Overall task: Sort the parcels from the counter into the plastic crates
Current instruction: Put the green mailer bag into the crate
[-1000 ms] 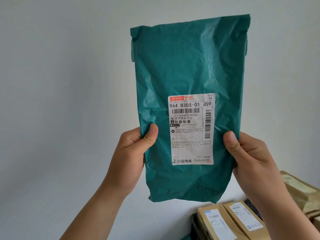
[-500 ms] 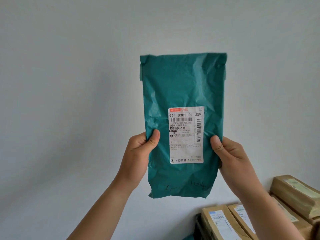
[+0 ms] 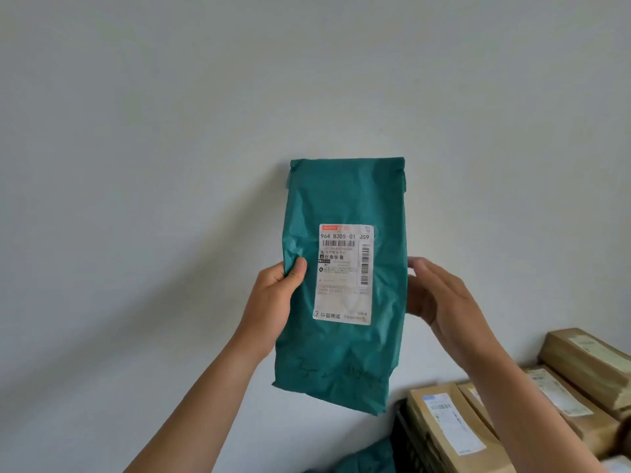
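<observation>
We hold the green parcel (image 3: 345, 353) upright in the air in front of a pale wall (image 3: 136, 165), with its folded top uppermost and its lower edge hanging free. A white shipping label (image 3: 345, 274) faces us on the front, with barcodes and the code "964 B305-01 JS9" near its top. Below the label some dark handwriting (image 3: 341, 370) runs across the crumpled plastic.

Our left hand (image 3: 269, 302) grips the parcel's left edge, its thumb (image 3: 298, 271) pressed on the front beside the label and its fingers hidden behind. Our right hand (image 3: 440, 298) is at the right edge with its fingers loosely straightened. It is blurred, so we cannot tell whether it touches the plastic.

Low on the right, brown cardboard parcels (image 3: 444, 428) with white labels lie side by side, and another brown one (image 3: 587, 360) is stacked on top further right. A corner of a second green bag (image 3: 365, 455) shows at the bottom edge.
</observation>
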`<control>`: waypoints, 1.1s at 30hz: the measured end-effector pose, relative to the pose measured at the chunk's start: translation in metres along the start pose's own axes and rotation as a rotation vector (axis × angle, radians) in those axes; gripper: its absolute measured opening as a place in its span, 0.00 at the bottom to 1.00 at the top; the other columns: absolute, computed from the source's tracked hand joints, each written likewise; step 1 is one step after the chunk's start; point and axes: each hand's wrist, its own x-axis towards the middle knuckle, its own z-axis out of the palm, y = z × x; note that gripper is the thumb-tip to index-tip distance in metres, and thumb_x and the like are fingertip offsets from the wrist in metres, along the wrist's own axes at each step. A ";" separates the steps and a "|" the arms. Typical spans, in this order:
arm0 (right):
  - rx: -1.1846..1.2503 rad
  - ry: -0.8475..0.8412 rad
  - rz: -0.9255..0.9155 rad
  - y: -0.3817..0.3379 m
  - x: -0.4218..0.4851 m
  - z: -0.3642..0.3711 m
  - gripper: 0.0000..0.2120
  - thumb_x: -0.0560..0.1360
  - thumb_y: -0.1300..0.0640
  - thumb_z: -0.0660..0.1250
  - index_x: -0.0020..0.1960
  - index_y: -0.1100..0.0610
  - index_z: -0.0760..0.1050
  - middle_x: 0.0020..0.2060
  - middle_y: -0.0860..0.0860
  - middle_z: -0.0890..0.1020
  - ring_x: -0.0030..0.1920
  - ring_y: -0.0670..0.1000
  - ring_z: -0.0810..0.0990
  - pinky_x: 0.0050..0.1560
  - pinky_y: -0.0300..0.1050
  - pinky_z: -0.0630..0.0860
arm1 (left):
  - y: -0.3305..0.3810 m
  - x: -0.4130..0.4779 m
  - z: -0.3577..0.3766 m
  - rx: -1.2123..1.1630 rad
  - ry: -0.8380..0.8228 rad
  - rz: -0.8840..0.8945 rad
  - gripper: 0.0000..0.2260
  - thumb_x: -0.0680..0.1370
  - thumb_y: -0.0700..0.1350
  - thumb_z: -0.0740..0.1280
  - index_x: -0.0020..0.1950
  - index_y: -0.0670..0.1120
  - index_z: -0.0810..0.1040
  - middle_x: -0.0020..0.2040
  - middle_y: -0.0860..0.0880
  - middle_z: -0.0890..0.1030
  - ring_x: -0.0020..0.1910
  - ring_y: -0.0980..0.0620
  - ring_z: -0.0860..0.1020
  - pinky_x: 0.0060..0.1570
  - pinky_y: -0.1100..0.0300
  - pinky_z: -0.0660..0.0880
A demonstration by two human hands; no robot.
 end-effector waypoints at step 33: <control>-1.244 -0.863 -0.250 0.259 -0.279 -0.380 0.18 0.79 0.61 0.65 0.68 0.58 0.79 0.61 0.52 0.86 0.50 0.54 0.88 0.43 0.49 0.84 | -0.234 -0.168 0.364 1.187 -0.922 0.199 0.18 0.87 0.59 0.54 0.66 0.52 0.76 0.59 0.56 0.79 0.61 0.54 0.77 0.53 0.56 0.78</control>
